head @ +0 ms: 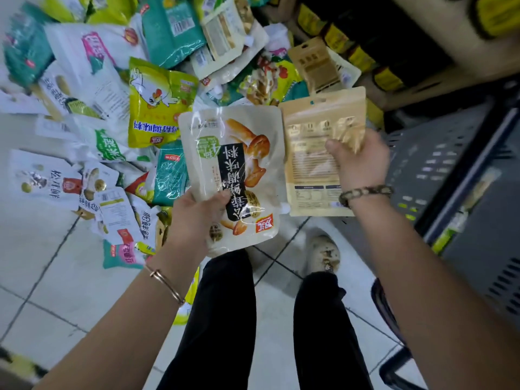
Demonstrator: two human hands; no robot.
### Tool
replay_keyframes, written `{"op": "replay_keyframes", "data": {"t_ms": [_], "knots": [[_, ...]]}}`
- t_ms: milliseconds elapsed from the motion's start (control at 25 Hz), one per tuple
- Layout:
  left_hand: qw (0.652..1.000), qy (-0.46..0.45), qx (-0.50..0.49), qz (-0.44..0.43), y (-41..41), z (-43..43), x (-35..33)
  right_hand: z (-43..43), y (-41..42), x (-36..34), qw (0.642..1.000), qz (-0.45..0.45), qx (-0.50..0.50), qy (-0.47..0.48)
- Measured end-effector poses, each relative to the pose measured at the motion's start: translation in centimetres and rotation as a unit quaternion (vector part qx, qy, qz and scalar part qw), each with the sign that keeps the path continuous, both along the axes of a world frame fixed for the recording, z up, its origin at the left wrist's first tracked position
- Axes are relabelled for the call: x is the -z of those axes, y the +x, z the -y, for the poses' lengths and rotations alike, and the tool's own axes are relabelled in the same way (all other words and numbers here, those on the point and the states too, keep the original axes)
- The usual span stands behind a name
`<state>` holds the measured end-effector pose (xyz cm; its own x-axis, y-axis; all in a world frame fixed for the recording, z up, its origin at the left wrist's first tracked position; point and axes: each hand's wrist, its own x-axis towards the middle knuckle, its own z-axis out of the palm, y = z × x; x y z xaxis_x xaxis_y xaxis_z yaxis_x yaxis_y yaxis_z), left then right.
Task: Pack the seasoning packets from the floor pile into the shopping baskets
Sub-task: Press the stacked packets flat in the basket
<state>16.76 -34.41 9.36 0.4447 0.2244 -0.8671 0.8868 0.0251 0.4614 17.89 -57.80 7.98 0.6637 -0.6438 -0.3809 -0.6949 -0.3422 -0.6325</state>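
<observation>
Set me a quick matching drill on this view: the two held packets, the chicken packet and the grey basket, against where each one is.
Things:
1. mushroom packet
2. tan packet
3. yellow chicken packet
4. grey basket

Places:
A. lying on the floor pile
B. gripped by the right hand
C. standing at the far right of the view
D. gripped by the left hand

Pairs: 1-D, 2-B, 3-A, 4-C
</observation>
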Motion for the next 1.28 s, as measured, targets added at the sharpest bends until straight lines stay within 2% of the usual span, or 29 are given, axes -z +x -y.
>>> {"op": "replay_keyframes", "data": {"t_ms": [200, 320, 440, 520, 640, 800, 960, 1040, 1160, 1280], "knots": [[0.993, -0.106, 0.038, 0.045, -2.0, 5.9, -6.6, 6.1, -4.4, -6.5, 0.997, 0.035, 0.065, -0.013], [0.983, -0.14, 0.088, 0.079, -4.2, 10.7, -9.6, 11.0, -8.3, -10.0, 0.992, 0.054, 0.111, -0.017], [0.972, -0.163, 0.153, 0.075, -7.3, 16.3, -11.1, 16.0, -13.6, -11.7, 0.984, 0.053, 0.167, -0.03], [0.957, -0.135, 0.236, 0.1, -9.9, 20.1, -11.2, 19.2, -17.1, -11.5, 0.978, 0.029, 0.202, -0.043], [0.932, -0.056, 0.332, 0.132, -12.8, 24.9, -10.0, 23.1, -21.2, -9.1, 0.972, -0.053, 0.214, -0.081], [0.865, 0.064, 0.459, 0.194, -15.0, 30.0, -6.2, 26.3, -25.2, -4.4, 0.965, -0.143, 0.201, -0.088], [0.872, 0.128, 0.455, 0.131, -16.7, 33.9, -0.5, 27.3, -27.5, 1.0, 0.956, -0.24, 0.162, -0.045], [0.878, 0.142, 0.452, 0.073, -17.6, 34.9, 2.7, 27.6, -27.9, 3.5, 0.951, -0.251, 0.18, -0.011], [0.907, 0.135, 0.398, -0.035, -18.4, 35.5, 7.3, 28.3, -27.9, 7.5, 0.946, -0.241, 0.217, 0.02], [0.914, 0.166, 0.369, -0.023, -18.7, 34.6, 11.7, 28.0, -27.9, 11.3, 0.95, -0.232, 0.201, 0.052]]}}
